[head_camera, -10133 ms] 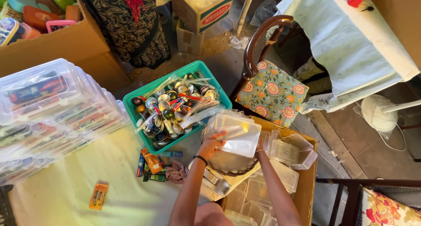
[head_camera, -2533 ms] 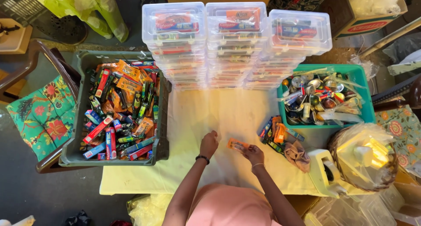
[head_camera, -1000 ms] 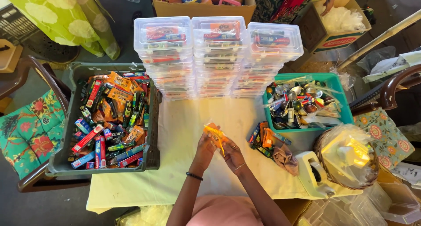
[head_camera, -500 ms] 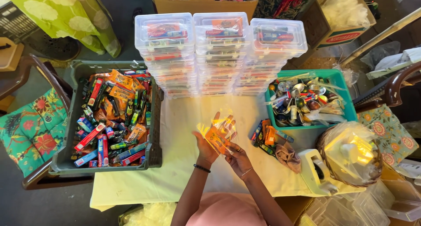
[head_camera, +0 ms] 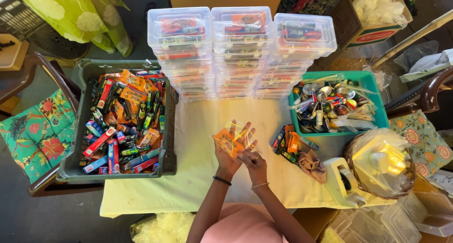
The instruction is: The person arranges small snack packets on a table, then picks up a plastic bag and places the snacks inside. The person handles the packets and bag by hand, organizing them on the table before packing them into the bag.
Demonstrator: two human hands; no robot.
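Two hands meet over the pale cloth of the table (head_camera: 155, 196), and from my remote seat I see them working one small orange packet (head_camera: 228, 143) inside a clear plastic sleeve (head_camera: 241, 132). My left hand (head_camera: 230, 153) lies half open, palm up, fingers spread, cradling the packet; my right hand (head_camera: 254, 162) sits just beside and partly under it, fingers curled, though I cannot tell exactly what it pinches. I judge the packet light and fairly flat, the sleeve thin, glossy and likely slippery, so the edges look the safest place to grip. Left of the hands stands a dark crate (head_camera: 79, 153) heaped with bright packets; ahead rise stacked clear boxes (head_camera: 240, 49); to the right, a green basket (head_camera: 373, 90) of small tins, with loose packets (head_camera: 290, 146) near it.
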